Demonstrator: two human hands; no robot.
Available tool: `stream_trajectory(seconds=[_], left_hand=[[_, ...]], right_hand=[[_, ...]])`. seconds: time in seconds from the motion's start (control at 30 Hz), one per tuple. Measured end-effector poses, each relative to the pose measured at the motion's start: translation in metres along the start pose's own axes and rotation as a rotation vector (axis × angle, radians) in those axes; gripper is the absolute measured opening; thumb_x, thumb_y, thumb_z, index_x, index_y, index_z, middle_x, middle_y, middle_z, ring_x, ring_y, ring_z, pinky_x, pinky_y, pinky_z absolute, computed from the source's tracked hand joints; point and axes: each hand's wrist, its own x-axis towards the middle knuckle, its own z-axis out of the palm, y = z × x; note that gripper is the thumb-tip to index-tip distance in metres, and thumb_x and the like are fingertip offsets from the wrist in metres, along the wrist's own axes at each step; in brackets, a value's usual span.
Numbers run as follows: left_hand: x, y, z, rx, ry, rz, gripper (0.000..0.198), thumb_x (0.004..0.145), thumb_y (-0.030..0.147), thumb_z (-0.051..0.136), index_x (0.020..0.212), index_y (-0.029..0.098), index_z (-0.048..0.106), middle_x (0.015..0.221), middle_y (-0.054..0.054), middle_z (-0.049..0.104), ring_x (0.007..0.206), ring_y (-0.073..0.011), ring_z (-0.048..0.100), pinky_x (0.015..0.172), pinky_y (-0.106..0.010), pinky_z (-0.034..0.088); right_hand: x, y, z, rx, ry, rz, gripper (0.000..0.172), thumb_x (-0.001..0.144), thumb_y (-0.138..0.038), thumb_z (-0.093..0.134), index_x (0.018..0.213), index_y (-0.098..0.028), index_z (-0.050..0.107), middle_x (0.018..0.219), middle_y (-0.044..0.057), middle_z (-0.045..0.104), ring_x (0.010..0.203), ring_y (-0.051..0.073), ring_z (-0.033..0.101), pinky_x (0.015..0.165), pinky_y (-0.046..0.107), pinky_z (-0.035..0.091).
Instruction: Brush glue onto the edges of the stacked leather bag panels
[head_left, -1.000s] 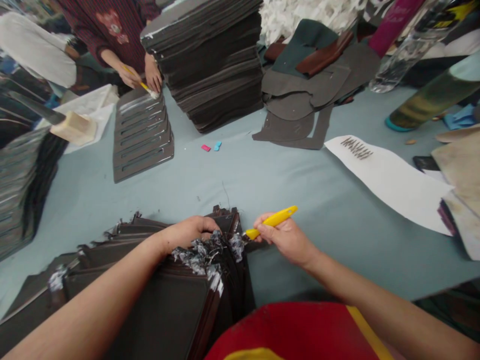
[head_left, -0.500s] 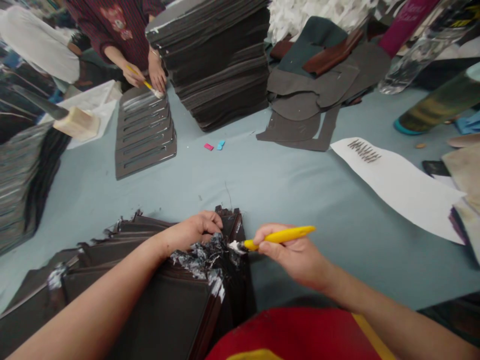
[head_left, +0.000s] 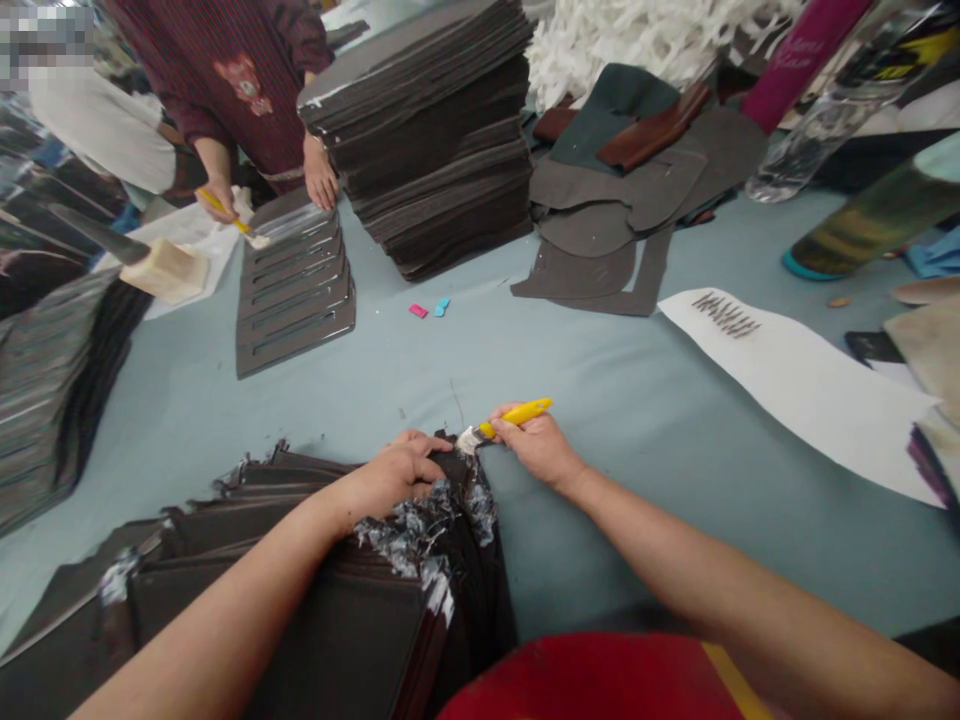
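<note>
At the near edge of the counter [head_left: 615,400], right below us, lies a fanned pile [head_left: 322,610] of dark flat pieces, their upper edges smeared with a shiny whitish coat. Our left hand [head_left: 394,470] rests on the far end of this pile. Its fingers bend down over the topmost pieces, and we cannot tell whether they grip an edge or only press. Our right hand [head_left: 536,445] sits just beside the pile's far right corner, closed around the yellow handle of a small brush [head_left: 516,413]. The pale bristles touch that corner, close to our left fingertips.

Beyond the pile, across bare counter, a pink scrap [head_left: 418,311] and a blue scrap [head_left: 442,306] lie side by side. Farther beyond them stands a tall stack [head_left: 435,130] of dark sheets. Beyond the pile and to its left, slotted panels [head_left: 296,290] overlap in a row. At the row's far end a co-worker's hand [head_left: 214,195] holds a second brush [head_left: 234,223], while that person's other hand [head_left: 321,180] rests by the top panel. Left of the pile, a wooden block [head_left: 169,270] on a dark handle sits on another heap of dark pieces. Well to the right of the pile lies a long white sheet [head_left: 802,380] bearing a row of dark marks. Beyond the pile to the right, grey cut-outs [head_left: 600,230] overlap one another.
</note>
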Motion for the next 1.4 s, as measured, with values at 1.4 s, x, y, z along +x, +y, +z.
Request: stream_trajectory(seconds=[1.4], left_hand=[[-0.008, 0.007, 0.005, -0.5, 0.239, -0.138, 0.02, 0.075, 0.027, 0.051, 0.077, 0.013, 0.063, 0.078, -0.004, 0.061, 0.077, -0.0141, 0.055, 0.075, -0.023, 0.041]], right_hand=[[-0.025, -0.061, -0.024, 0.119, -0.104, -0.059, 0.02, 0.077, -0.037, 0.057, 0.078, -0.017, 0.058, 0.059, -0.001, 0.052, 0.06, 0.013, 0.051, 0.057, 0.027, 0.041]])
